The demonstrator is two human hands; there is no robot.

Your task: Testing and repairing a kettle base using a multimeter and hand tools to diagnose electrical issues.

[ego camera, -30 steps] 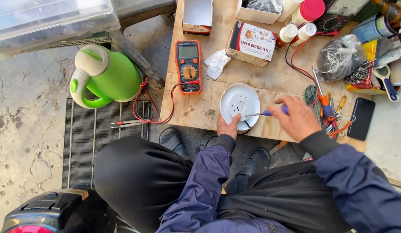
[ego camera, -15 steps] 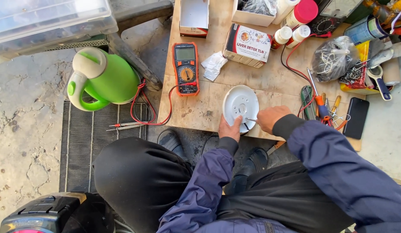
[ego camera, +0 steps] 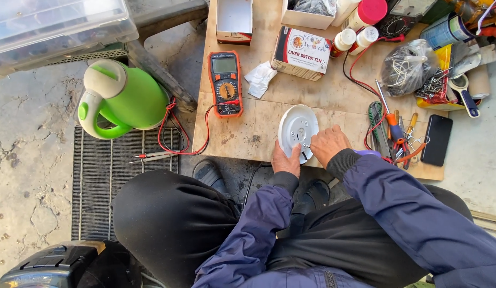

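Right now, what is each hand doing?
Left hand: steadies the white round disc at its edge.
Right hand: closed around a screwdriver, tip on the disc.
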